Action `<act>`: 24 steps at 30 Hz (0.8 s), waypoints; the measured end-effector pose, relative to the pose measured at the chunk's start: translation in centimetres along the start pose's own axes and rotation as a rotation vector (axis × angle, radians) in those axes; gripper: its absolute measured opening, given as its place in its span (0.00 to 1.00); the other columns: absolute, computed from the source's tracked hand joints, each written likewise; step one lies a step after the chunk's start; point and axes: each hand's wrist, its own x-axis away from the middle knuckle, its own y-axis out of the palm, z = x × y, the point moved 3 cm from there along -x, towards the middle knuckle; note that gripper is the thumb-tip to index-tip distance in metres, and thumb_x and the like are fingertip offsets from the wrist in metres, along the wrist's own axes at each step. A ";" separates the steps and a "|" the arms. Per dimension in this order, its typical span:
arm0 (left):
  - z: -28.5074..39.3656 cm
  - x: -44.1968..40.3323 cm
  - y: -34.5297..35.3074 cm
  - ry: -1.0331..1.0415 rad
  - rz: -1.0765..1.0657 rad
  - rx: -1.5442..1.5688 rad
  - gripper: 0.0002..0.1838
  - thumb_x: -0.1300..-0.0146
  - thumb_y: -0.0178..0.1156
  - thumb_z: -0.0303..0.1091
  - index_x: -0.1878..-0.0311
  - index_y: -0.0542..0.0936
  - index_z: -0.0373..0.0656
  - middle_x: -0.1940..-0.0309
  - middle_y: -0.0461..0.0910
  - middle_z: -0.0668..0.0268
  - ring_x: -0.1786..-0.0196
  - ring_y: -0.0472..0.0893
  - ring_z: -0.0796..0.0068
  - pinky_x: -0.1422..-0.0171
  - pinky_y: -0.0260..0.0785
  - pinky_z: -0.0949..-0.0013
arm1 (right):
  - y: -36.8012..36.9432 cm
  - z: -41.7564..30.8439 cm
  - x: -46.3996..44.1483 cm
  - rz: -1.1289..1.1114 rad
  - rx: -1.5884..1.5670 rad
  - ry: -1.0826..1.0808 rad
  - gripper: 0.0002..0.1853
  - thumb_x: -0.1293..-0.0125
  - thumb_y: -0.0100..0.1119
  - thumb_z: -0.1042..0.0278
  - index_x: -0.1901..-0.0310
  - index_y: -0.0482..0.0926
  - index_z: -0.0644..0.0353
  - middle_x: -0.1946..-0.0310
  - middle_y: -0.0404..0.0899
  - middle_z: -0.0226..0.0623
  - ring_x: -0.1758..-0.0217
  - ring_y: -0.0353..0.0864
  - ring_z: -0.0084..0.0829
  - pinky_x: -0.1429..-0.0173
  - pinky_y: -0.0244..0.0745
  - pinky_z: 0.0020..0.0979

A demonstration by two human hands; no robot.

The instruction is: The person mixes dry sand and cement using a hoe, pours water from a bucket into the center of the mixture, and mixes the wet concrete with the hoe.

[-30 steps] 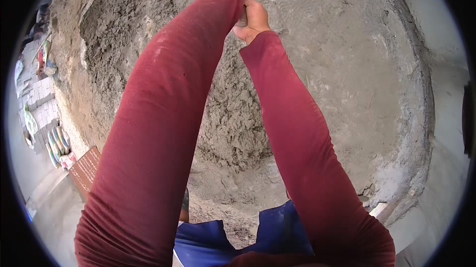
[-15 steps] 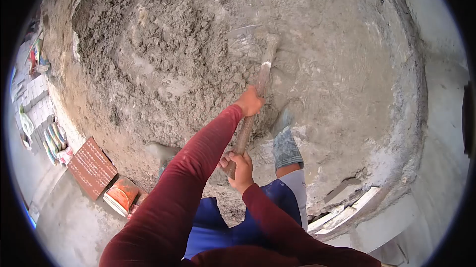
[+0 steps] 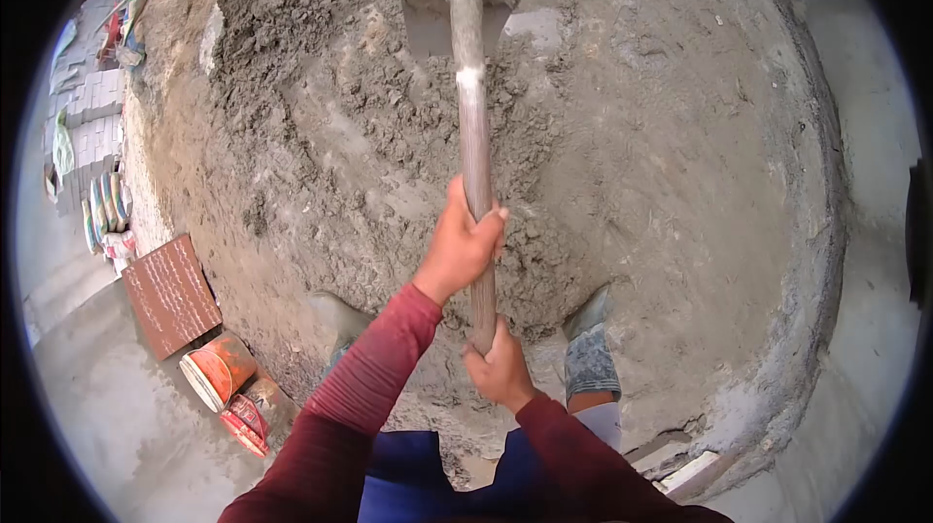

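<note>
My left hand (image 3: 461,243) is wrapped round the middle of a wooden handle. Lower down, my right hand (image 3: 502,367) grips the same handle close to its end. The handle belongs to a hoe (image 3: 473,124), whose wide, mud-caked blade points away from me at the top of the view. It appears lifted above a spread of wet grey mortar (image 3: 340,105), lumpy on the left and smoother on the right. My boots, the left (image 3: 340,317) and the right (image 3: 590,353), stand in the mix on either side of the handle.
At the lower left are a brown ribbed sheet (image 3: 171,296), an orange bucket (image 3: 219,370) and a red container (image 3: 248,421). Striped sacks (image 3: 107,204) and grey pavers (image 3: 94,100) lie farther back. A raised rim (image 3: 826,183) curves round the right side.
The hoe has come up off the mortar and swung left, its handle now nearly straight ahead. Both hands stay on it, and the blade shows face-on.
</note>
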 end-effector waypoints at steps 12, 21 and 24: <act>-6.9 -40.5 -15.3 0.390 -0.352 -1.787 0.14 0.36 0.63 0.34 0.51 0.83 0.37 0.56 0.83 0.46 0.60 0.88 0.55 0.62 0.83 0.60 | 4.5 -3.0 -47.1 -0.018 -0.116 -0.080 0.19 0.36 0.64 0.59 0.56 0.82 0.71 0.62 0.85 0.49 0.59 0.87 0.41 0.54 0.79 0.37; -8.9 -30.4 -14.1 -0.124 0.088 -0.458 0.23 0.34 0.60 0.29 0.49 0.72 0.12 0.65 0.82 0.50 0.68 0.88 0.63 0.70 0.83 0.64 | 3.1 1.0 -25.4 0.071 0.267 -0.009 0.19 0.38 0.58 0.63 0.54 0.73 0.72 0.63 0.83 0.63 0.56 0.85 0.60 0.50 0.78 0.51; -8.4 -23.3 -11.6 -0.273 0.058 -0.473 0.22 0.34 0.59 0.28 0.48 0.72 0.11 0.64 0.84 0.47 0.70 0.89 0.60 0.77 0.79 0.62 | 1.7 1.0 -17.8 0.037 0.290 0.082 0.19 0.38 0.58 0.62 0.55 0.72 0.72 0.65 0.82 0.63 0.58 0.84 0.61 0.51 0.77 0.52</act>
